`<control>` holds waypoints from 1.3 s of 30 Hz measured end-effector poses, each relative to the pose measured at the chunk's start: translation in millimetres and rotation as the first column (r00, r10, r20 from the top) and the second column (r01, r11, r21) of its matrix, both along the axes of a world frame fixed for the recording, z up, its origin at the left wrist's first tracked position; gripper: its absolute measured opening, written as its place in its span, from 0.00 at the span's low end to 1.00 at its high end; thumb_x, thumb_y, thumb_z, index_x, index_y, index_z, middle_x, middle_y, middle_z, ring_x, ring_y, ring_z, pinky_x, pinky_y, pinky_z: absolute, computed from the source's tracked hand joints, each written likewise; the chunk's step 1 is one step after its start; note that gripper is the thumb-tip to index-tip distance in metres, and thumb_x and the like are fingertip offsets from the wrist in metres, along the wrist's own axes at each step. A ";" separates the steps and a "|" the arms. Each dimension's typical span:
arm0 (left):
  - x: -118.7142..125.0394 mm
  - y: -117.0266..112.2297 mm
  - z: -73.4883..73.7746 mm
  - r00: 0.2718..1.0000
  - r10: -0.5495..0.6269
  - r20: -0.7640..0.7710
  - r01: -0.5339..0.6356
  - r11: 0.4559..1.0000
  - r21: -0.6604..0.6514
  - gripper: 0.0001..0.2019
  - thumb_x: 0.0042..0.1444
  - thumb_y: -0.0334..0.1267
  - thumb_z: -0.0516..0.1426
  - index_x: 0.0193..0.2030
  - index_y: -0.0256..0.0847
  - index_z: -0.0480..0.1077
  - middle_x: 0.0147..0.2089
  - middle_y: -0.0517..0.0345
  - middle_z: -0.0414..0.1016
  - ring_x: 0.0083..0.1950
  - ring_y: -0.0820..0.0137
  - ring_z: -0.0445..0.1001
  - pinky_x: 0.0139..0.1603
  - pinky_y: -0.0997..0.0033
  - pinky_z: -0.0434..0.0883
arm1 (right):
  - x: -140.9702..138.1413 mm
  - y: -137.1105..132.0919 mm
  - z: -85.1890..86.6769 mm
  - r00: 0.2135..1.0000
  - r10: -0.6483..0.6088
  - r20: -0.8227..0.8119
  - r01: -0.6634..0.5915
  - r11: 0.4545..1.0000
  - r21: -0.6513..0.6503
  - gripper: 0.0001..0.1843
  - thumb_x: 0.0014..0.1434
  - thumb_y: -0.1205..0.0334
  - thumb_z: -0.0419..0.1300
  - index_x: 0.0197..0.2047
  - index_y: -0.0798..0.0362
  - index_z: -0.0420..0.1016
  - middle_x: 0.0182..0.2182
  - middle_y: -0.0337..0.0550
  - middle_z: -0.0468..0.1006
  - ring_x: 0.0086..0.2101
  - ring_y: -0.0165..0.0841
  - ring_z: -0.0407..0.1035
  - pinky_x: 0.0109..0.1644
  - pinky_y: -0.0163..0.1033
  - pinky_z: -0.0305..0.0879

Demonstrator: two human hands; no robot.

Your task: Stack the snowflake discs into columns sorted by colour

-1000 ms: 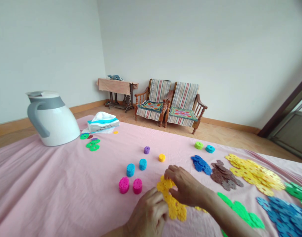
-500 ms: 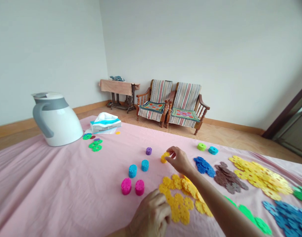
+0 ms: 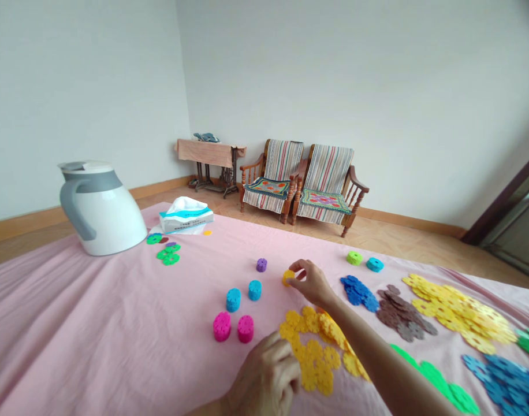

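Observation:
My right hand (image 3: 310, 282) reaches out over the pink cloth, its fingers pinched on a small yellow stack of discs (image 3: 288, 277) that rests on the cloth. My left hand (image 3: 267, 381) sits at the near edge with its fingers curled together beside a spread of yellow flower-shaped discs (image 3: 319, 352); what it holds, if anything, is hidden. Two blue stacks (image 3: 242, 295), two pink stacks (image 3: 233, 327) and a purple stack (image 3: 261, 264) stand to the left of the yellow one.
A white kettle (image 3: 100, 209) and a tissue pack (image 3: 185, 216) stand at the far left with green discs (image 3: 167, 255) nearby. Heaps of blue (image 3: 357, 290), brown (image 3: 401, 318), yellow (image 3: 457, 312) and green (image 3: 438, 381) discs lie to the right. Green (image 3: 354, 257) and teal (image 3: 374, 264) stacks stand beyond.
My right hand left the yellow disc spread and reached forward to the small yellow stack, closing its fingers on it. My left hand stayed near the front edge.

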State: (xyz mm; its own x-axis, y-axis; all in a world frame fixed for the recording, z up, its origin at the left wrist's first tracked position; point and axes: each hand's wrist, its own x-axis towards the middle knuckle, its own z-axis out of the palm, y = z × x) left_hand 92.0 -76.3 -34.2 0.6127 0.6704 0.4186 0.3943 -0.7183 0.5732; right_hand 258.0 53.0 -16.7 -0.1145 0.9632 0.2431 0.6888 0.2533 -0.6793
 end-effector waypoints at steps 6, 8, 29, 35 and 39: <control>0.3 -2.6 1.9 1.000 0.022 -0.003 -0.022 1.000 0.000 0.14 0.30 0.17 0.47 0.24 0.38 0.58 0.30 0.61 0.65 0.36 0.72 0.61 0.34 0.74 0.57 | -0.9 -0.1 -2.2 1.000 -0.007 0.007 0.007 1.000 -0.002 0.10 0.45 0.62 0.62 0.34 0.53 0.71 0.35 0.42 0.72 0.29 0.29 0.68 0.35 0.36 0.65; 0.3 -4.3 4.0 0.999 0.041 -0.002 -0.041 0.999 0.000 0.14 0.29 0.17 0.47 0.24 0.38 0.58 0.30 0.61 0.65 0.36 0.72 0.61 0.35 0.74 0.57 | 0.5 -1.3 -1.2 1.000 -0.007 0.000 0.007 1.000 -0.001 0.11 0.45 0.62 0.62 0.35 0.53 0.71 0.35 0.43 0.73 0.29 0.29 0.68 0.35 0.35 0.65; 0.1 -2.6 1.3 0.999 0.022 -0.041 -0.023 1.000 -0.021 0.12 0.36 0.17 0.49 0.24 0.38 0.60 0.30 0.60 0.65 0.36 0.70 0.61 0.35 0.72 0.57 | 39.7 -86.4 36.5 0.858 0.293 0.421 -0.262 0.956 -0.131 0.11 0.47 0.64 0.60 0.37 0.50 0.71 0.37 0.43 0.72 0.41 0.38 0.64 0.46 0.43 0.56; 0.9 -2.3 4.1 1.000 0.022 -0.019 -0.022 1.000 -0.002 0.13 0.35 0.17 0.48 0.24 0.38 0.59 0.30 0.60 0.65 0.36 0.71 0.61 0.34 0.72 0.56 | 36.7 -79.9 31.8 0.897 0.263 0.356 -0.258 0.964 -0.063 0.11 0.46 0.69 0.57 0.36 0.51 0.70 0.34 0.42 0.72 0.38 0.35 0.65 0.45 0.42 0.58; 0.9 -4.1 8.2 1.000 0.020 0.009 -0.020 1.000 0.012 0.14 0.31 0.16 0.47 0.24 0.38 0.58 0.30 0.60 0.65 0.35 0.71 0.61 0.34 0.72 0.56 | 27.1 -57.8 30.2 0.972 0.154 0.176 -0.156 0.988 0.002 0.10 0.46 0.68 0.57 0.35 0.52 0.69 0.30 0.40 0.73 0.31 0.31 0.67 0.36 0.36 0.61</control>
